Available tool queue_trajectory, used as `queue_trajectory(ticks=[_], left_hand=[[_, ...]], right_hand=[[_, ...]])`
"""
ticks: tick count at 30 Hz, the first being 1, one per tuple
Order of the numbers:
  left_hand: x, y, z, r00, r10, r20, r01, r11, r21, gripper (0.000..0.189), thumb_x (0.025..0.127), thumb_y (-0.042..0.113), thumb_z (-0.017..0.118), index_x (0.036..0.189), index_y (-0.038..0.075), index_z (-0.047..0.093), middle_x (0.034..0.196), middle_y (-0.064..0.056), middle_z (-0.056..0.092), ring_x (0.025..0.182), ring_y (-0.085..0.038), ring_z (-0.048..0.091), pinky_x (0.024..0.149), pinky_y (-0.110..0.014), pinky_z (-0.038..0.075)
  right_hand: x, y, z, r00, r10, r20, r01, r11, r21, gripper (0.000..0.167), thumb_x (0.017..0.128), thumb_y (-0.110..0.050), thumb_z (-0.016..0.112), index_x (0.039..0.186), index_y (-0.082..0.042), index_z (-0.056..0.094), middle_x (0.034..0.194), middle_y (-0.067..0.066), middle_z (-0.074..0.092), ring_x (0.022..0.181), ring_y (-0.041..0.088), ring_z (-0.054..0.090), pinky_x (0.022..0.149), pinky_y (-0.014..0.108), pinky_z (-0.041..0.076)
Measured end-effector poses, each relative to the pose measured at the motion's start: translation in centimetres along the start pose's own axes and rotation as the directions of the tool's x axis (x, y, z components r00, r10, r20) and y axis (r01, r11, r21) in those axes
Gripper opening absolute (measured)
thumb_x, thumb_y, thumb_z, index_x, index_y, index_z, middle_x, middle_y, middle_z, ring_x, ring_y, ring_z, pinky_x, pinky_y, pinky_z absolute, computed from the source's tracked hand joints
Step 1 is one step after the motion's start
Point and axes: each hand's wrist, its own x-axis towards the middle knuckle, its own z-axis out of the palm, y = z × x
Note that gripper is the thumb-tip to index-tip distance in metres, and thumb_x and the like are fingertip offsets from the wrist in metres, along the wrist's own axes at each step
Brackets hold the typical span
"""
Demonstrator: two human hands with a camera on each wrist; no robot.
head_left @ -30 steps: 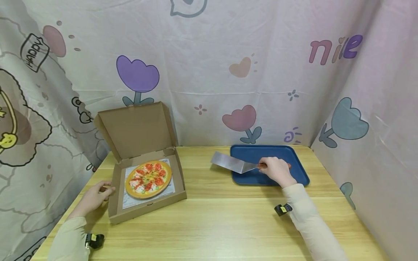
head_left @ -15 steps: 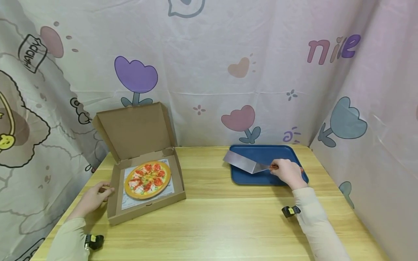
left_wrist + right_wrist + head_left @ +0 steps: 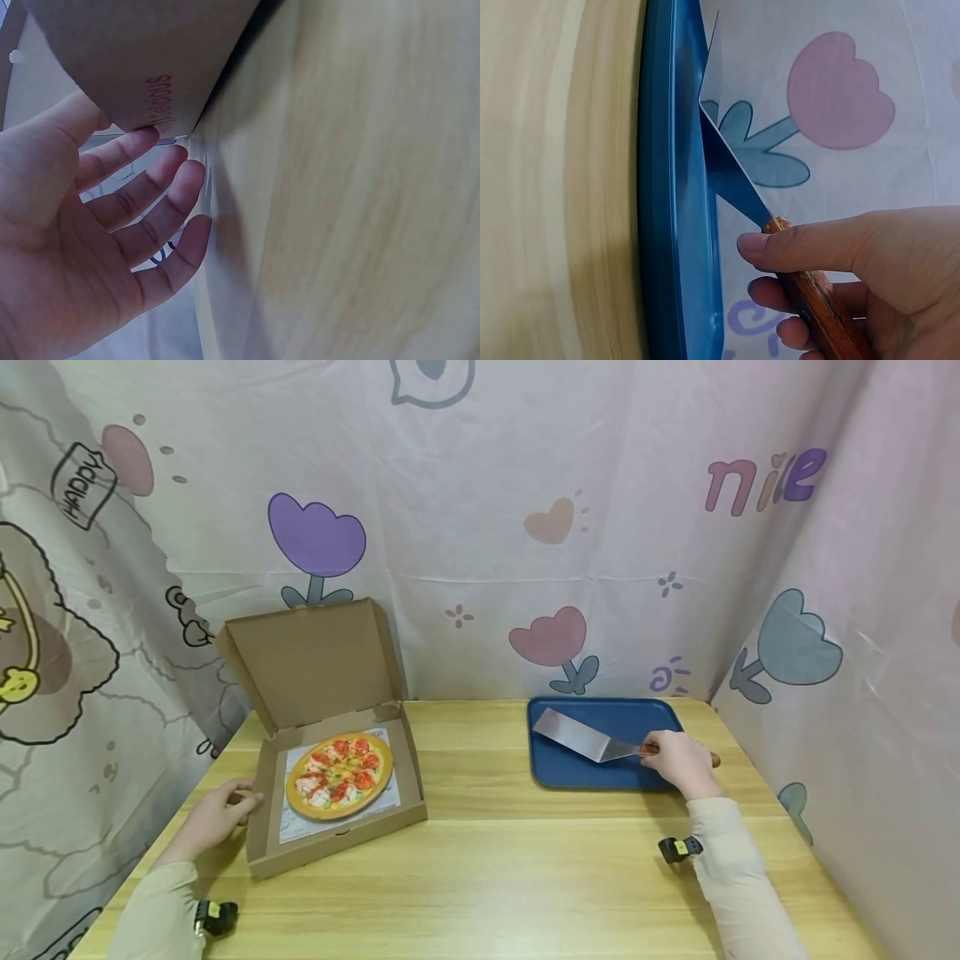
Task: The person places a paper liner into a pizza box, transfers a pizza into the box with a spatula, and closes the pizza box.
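The right hand (image 3: pixel 681 764) has thumb and fingers wrapped round the wooden handle (image 3: pixel 821 307) of a metal spatula (image 3: pixel 611 750), at about three o'clock on the blue rectangular tray (image 3: pixel 637 718). From that hand the flat blade (image 3: pixel 572 735) points roughly to nine o'clock and lies over the tray; whether it touches the tray's floor I cannot tell. The handle's far end sticks out toward three o'clock.

The left hand (image 3: pixel 213 814) is between eight and nine o'clock of an open cardboard pizza box (image 3: pixel 341 843), its index fingertip against the wall, the other fingers loosely bent and slightly apart; the thumb's tip is hidden behind the box in the left wrist view. Inside, a pizza (image 3: pixel 340 775) with red toppings rests on printed paper (image 3: pixel 386 795), and the lid (image 3: pixel 315 664) stands raised toward twelve o'clock.

The tray sits at three o'clock from the box, well apart, both on a wood-grain table (image 3: pixel 480 885). Beyond, toward twelve o'clock, hangs a pale curtain (image 3: pixel 457 485) printed with flowers and hearts
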Motion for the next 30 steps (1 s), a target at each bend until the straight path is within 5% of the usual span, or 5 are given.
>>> queue_trajectory(ticks=[8,30], left_hand=[[-0.1,0.1,0.0,1.000,0.001,0.001,-0.001,1.000,-0.005,0.047,0.102,0.026,0.050,0.128,-0.013,0.045,0.103,-0.033,0.065,0.076,-0.023,0.068,0.067,-0.037,0.051],[-0.1,0.0,0.1,1.000,-0.015,0.015,0.015,1.000,-0.022,0.049,0.103,0.028,0.047,0.130,-0.012,0.043,0.108,-0.035,0.062,0.081,-0.029,0.068,0.068,-0.039,0.053]], right_hand=[[-0.1,1.4,-0.1,0.997,0.075,0.031,-0.074,0.997,-0.015,0.021,0.084,-0.018,0.073,0.101,-0.006,0.071,0.100,0.019,0.071,0.085,0.036,0.063,0.059,0.046,0.044],[-0.3,3.9,-0.2,0.993,0.116,0.011,-0.115,0.993,-0.040,0.017,0.084,-0.016,0.072,0.096,-0.005,0.071,0.097,0.020,0.070,0.081,0.036,0.062,0.057,0.043,0.040]])
